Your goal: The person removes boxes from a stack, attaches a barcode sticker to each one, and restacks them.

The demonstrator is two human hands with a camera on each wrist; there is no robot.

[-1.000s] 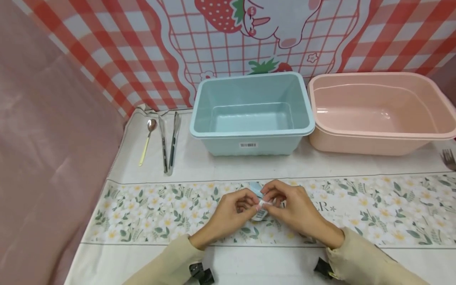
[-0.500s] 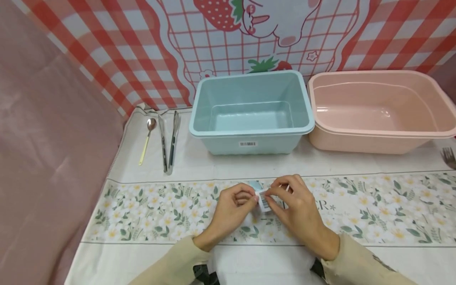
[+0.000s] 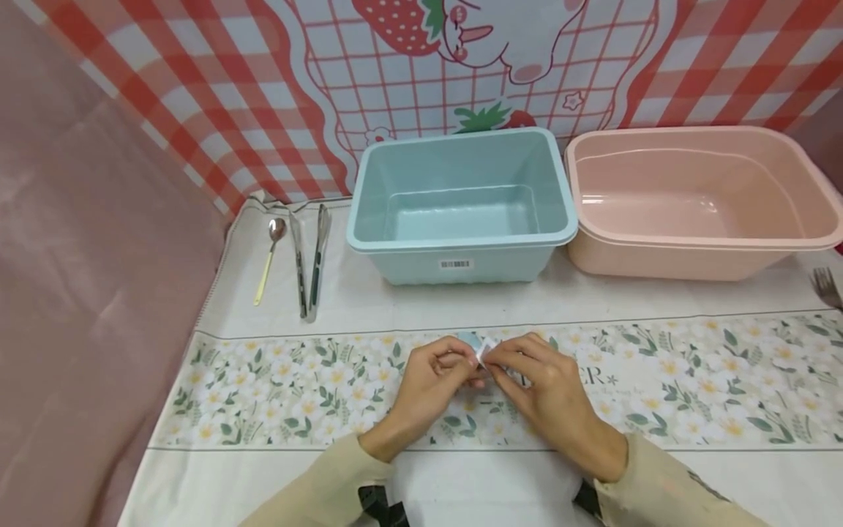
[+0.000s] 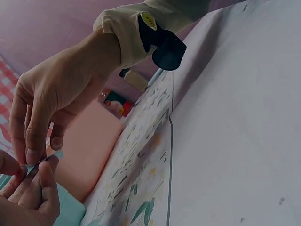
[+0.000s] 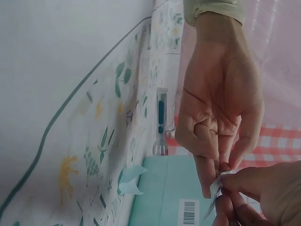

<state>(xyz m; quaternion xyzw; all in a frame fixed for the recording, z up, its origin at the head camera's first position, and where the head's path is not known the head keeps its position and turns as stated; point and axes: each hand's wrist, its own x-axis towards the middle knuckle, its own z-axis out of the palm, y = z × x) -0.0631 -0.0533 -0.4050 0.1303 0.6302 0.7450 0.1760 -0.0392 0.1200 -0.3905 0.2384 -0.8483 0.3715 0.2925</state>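
Both hands meet over the flowered band of the tablecloth, near the table's front. My left hand and right hand pinch a small white packet between thumb and fingertips from either side. In the right wrist view the packet shows as a thin crumpled strip between the left hand's fingertips and the right hand's fingers. The left wrist view shows only its thin edge. A small light-blue scrap lies on the cloth just behind the hands.
A light-blue rectangular bin stands behind the hands, with a pink basin to its right. A spoon and metal tongs lie at the back left. A fork lies at the right edge. A pink curtain hangs on the left.
The packet's barcode face showed half a second ago; now the fingers have closed in and hide most of it. The hands have shifted slightly away from me.
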